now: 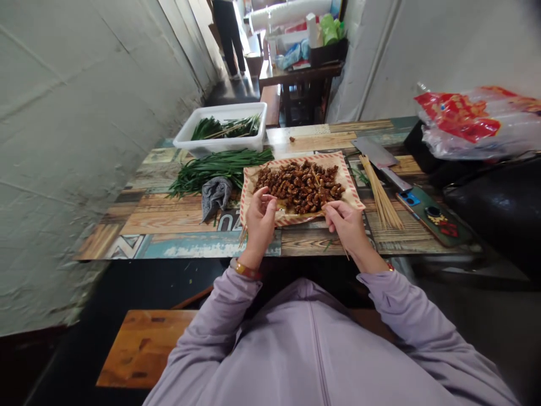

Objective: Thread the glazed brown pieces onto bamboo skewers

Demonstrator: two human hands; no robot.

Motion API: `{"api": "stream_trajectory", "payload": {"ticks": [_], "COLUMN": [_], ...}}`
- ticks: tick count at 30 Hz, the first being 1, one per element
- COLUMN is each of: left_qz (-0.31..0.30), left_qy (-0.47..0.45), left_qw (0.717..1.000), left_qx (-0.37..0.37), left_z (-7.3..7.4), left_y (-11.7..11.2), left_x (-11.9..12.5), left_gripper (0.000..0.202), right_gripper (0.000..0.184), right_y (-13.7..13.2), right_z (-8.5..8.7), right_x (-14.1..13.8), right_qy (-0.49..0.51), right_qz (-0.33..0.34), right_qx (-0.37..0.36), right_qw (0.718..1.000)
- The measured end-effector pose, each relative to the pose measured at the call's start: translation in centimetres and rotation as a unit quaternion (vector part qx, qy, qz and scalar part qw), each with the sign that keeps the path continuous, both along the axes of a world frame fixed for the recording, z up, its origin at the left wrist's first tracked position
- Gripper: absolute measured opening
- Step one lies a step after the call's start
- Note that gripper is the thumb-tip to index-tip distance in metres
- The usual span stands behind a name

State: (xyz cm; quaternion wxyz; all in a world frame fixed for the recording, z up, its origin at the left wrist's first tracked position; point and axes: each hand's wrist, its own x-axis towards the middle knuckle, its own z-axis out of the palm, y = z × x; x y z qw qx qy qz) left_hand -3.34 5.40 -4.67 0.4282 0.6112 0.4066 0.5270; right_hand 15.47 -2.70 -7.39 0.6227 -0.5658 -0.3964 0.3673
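A paper-lined tray [355,194] with a red-and-white striped edge holds a heap of glossy brown pieces [300,183], which look like cooked silkworm pupae. My left hand [260,220] is over the tray's left front corner, fingers curled and thumb near the fingertips; anything between them is too small to tell. Thin stick ends [243,235] show beside that hand, but I cannot tell whether it holds them. At the right front edge, my right hand [347,223] pinches a thin bamboo skewer [346,254], whose lower end sticks out below the palm.
Left of the tray lie green chives [211,169] and a grey cloth [214,197], with a white plastic tub [183,138] behind. Bamboo skewers [382,197], a cleaver [378,152] and a phone [435,217] lie right. Plastic-wrapped packs [473,121] and a dark bag [502,203] stand farther right. A person [230,34] stands beyond.
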Motion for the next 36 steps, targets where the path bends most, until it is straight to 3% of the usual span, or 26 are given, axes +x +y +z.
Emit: {"api": "stream_trajectory", "payload": {"ticks": [3, 6, 9, 11, 16, 20, 28, 36], "left_qz": [-0.054, -0.106, -0.109, -0.106, -0.122, -0.136, -0.176, -0.192], "left_qy": [0.000, 0.086, 0.217, 0.295, 0.557, 0.682, 0.697, 0.694], "left_qw": [0.999, 0.988, 0.961, 0.937, 0.797, 0.682, 0.659, 0.657], "left_qx": [0.008, 0.075, 0.133, 0.155, 0.199, 0.228, 0.223, 0.225], "left_z": [4.6, 9.4, 12.5, 13.0, 10.9, 8.8, 5.6, 2.6], "left_y": [-2.1, -2.4, 1.0, 5.1, 16.2, 21.9, 27.7, 30.0], "left_x": [-1.2, -2.5, -2.8, -2.1, 1.4, 4.8, 12.2, 14.8], "left_gripper": [0.036, 0.034, 0.032, 0.033, 0.034, 0.037, 0.035, 0.037], "right_gripper": [0.024, 0.026, 0.027, 0.028, 0.028, 0.024, 0.013, 0.013], "right_y": [-0.9, -1.3, -1.4, -1.4, -1.6, -1.4, -0.9, -0.4], "right_z": [0.2, 0.4, 0.5, 0.5, 0.2, -0.2, 0.1, 0.4], "right_x": [0.0, 0.0, -0.1, -0.1, -0.3, -0.2, -0.2, -0.1], "right_qy": [0.001, 0.015, 0.022, 0.018, -0.055, -0.131, -0.248, -0.274], "right_qz": [-0.012, -0.029, -0.039, -0.049, -0.067, -0.084, -0.130, -0.139], "right_qx": [-0.011, -0.010, -0.002, 0.001, -0.020, -0.008, 0.005, -0.011], "right_qw": [1.000, 0.999, 0.999, 0.999, 0.996, 0.988, 0.960, 0.951]}}
